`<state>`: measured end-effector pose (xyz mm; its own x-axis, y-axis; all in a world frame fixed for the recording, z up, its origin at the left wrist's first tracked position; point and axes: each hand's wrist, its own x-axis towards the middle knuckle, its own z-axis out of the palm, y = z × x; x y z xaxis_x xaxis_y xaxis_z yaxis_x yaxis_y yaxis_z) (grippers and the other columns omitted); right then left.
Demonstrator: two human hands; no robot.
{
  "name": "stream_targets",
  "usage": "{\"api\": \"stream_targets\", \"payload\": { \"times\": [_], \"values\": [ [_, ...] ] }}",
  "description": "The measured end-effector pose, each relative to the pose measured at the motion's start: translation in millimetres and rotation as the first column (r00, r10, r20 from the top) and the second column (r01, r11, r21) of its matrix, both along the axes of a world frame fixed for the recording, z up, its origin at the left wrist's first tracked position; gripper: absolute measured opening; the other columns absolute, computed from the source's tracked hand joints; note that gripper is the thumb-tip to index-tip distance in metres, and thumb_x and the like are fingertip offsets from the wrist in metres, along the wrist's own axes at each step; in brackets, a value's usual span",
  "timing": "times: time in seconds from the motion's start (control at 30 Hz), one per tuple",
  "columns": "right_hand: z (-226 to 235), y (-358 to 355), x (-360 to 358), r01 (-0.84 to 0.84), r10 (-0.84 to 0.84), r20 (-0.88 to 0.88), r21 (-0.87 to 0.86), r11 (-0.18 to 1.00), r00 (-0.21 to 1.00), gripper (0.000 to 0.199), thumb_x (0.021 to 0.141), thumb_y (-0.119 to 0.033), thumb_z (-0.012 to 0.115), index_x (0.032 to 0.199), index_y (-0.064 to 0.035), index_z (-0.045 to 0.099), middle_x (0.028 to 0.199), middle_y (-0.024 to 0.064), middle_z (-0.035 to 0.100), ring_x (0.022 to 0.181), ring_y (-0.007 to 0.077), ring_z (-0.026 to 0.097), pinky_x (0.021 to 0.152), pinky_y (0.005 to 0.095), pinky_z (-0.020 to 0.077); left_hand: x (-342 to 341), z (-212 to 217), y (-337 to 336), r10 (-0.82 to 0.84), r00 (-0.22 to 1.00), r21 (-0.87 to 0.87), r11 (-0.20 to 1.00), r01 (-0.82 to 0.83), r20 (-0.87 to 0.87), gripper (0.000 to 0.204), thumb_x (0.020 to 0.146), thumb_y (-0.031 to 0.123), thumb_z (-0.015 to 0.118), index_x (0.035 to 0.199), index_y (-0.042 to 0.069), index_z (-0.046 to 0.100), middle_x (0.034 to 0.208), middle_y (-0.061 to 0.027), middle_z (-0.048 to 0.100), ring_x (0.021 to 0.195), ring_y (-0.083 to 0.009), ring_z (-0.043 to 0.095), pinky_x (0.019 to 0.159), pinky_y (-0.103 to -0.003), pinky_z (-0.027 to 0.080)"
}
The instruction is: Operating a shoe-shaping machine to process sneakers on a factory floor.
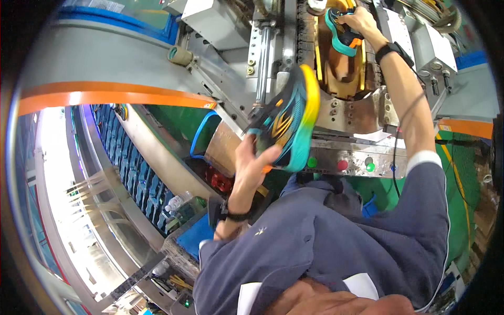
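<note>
My left hand [251, 161] grips a running shoe [295, 118] by its heel end, thumb and fingers closed round it. The shoe has a black and teal upper with gold stripes, and its thick sole fades from yellow to teal. It is tilted with the toe away from me and slightly blurred. Farther off to the right, my right hand [362, 22] is closed on a second shoe [342, 35], black with a teal sole and orange heel. That shoe sits at the far part of a yellow-sided cradle [340, 73] in a metal machine.
A metal panel [328, 149] with green and red buttons [343, 165] runs along the machine's near edge. An orange rail [115, 97] and a blue-slatted conveyor [137, 163] lie to the left. A clear bottle [178, 202] stands beside the conveyor. A cable [396, 163] hangs near my right arm.
</note>
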<state>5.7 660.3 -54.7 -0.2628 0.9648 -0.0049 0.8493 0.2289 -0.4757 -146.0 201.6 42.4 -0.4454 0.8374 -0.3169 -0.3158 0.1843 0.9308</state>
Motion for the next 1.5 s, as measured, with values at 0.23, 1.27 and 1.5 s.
{"api": "stream_targets", "payload": {
  "times": [0.23,1.27,1.5],
  "values": [
    [-59.5,-31.1,-52.0,0.041,-0.056,0.030,0.372,0.928,0.998,0.051,0.076,-0.043,0.069,0.088,0.0058,0.060,0.088,0.0299,0.066,0.083,0.0401,0.067,0.072,0.0466,0.0539,22.7,-4.6,-140.3,0.453,0.891,0.018,0.892,-0.452,-0.021,0.054,0.082,0.007,0.068,0.130,-0.004,0.045,0.118,-0.0117,0.060,0.102,-0.0195,0.061,0.092,-0.033,0.047],
    [-194.6,-393.4,-7.9,-0.921,0.896,-0.240,0.021,0.390,0.374,0.022,0.090,-0.020,0.061,0.102,-0.0022,0.066,0.089,0.0092,0.063,0.080,0.0223,0.059,0.075,0.0333,0.0478,286.0,-131.2,-422.1,0.924,-0.334,-0.294,-0.271,-0.916,0.186,0.030,0.080,0.004,0.068,0.106,-0.009,0.059,0.099,-0.0143,0.066,0.086,-0.0228,0.066,0.079,-0.035,0.054],
    [-124.8,-525.1,-92.4,-0.918,0.867,-0.399,0.131,0.375,0.298,0.026,0.091,-0.021,0.062,0.108,-0.0017,0.067,0.098,0.0102,0.068,0.091,0.0192,0.064,0.083,0.0307,0.0493,310.6,-214.3,-625.1,0.733,-0.678,-0.091,-0.673,-0.734,0.051,0.024,0.079,0.006,0.069,0.100,-0.002,0.062,0.089,-0.0096,0.066,0.077,-0.0218,0.065,0.070,-0.035,0.054]
  ]
}}
